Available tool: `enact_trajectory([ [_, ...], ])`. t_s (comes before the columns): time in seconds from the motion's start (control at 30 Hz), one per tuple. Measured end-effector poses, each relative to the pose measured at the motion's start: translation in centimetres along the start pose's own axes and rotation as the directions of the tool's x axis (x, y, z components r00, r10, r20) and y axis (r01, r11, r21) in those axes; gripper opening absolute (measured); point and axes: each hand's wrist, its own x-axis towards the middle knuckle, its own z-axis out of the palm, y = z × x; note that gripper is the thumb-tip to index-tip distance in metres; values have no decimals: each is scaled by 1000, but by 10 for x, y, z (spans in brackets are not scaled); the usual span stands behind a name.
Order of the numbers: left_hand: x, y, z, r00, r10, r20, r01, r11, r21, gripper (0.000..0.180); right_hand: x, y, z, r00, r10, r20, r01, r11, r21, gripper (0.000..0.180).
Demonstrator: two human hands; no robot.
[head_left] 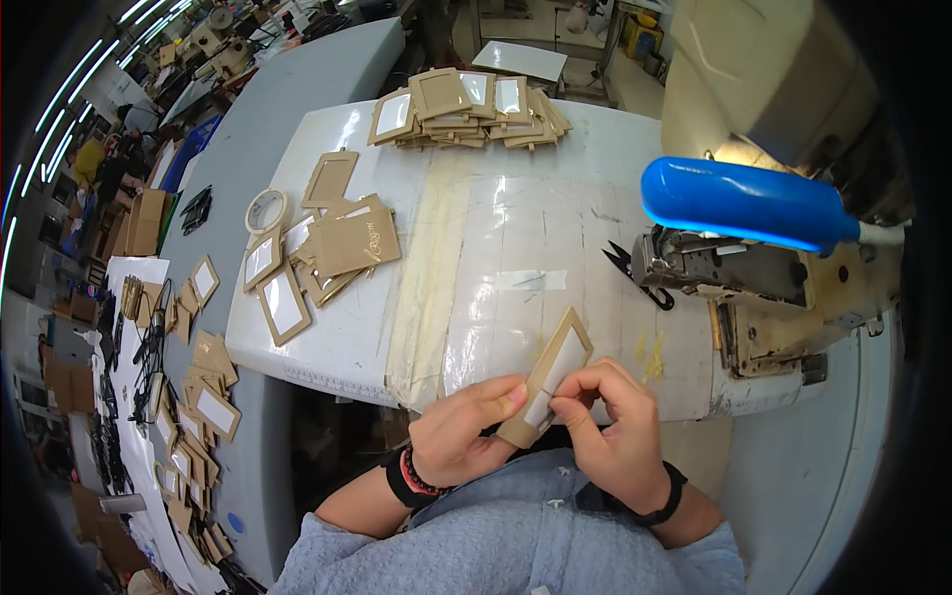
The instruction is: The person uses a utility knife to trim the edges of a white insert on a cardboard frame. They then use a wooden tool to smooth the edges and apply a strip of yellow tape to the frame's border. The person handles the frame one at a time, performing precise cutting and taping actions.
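Observation:
A beige badge holder with a pale window (567, 359) is held tilted over the front edge of the white work table. My left hand (458, 428) grips its lower left side, thumb on top. My right hand (617, 424) is closed at the holder's right edge, thumb and forefinger pinched there; whether a loose thread or something small lies between them is too fine to make out. To the left lies a loose heap of similar holders (355, 241), some window side up. A larger pile of them (441, 96) rests at the table's far edge.
A sewing machine (783, 297) with a blue lamp-like piece (744, 201) stands at right. Black thread snips (640, 280) lie beside it. A tape roll (267, 211) sits by the left heap. More holders (213, 407) and black cords (149, 352) cover a surface further left.

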Motion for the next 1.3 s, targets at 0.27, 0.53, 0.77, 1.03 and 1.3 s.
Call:
enact_trajectory([
  [0.27,4,9,0,998,41,38,-45,993,106,40,-3,7,8,999,-4,-48,9,996,91,8],
  [0.53,0,2,3,1000,20,6,-20,994,104,35,1,7,11,998,22,-51,-17,996,88,7],
  [0.77,1,2,4,1000,20,11,-21,998,66,32,0,6,8,1000,-12,17,12,999,30,8],
  [1.03,4,-3,-15,930,-270,249,316,934,-165,32,15,0,-15,982,-182,-54,163,954,-253,20],
  [1.3,16,4,-18,673,-471,571,739,385,-553,19,38,0,-40,870,32,492,-94,990,102,10],
])
